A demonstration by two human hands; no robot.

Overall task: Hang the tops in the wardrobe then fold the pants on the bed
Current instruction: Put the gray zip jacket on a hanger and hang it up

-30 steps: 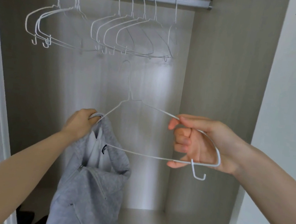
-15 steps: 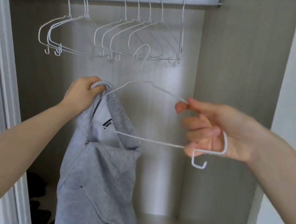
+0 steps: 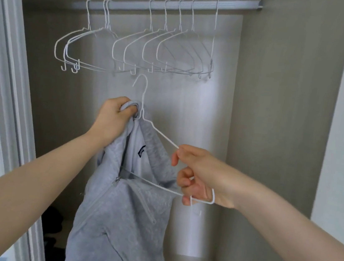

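A grey zip-up top (image 3: 124, 218) hangs down in front of the open wardrobe. My left hand (image 3: 113, 118) grips its collar at the neck of a white wire hanger (image 3: 161, 136). The hanger's left half is inside the top; its hook points up below the rail. My right hand (image 3: 198, 175) holds the hanger's bare right end, fingers curled round the wire. No pants are in view.
Several empty white wire hangers (image 3: 133, 53) hang on the metal rail (image 3: 172, 4) at the top of the wardrobe. The wardrobe's side wall (image 3: 277, 122) stands right, a door frame (image 3: 11, 65) left. Dark items (image 3: 53, 220) lie at the bottom left.
The hanger's left side has gone further into the top, so the grey fabric now covers more of it. My right hand has moved lower and the hanger tilts down to the right.
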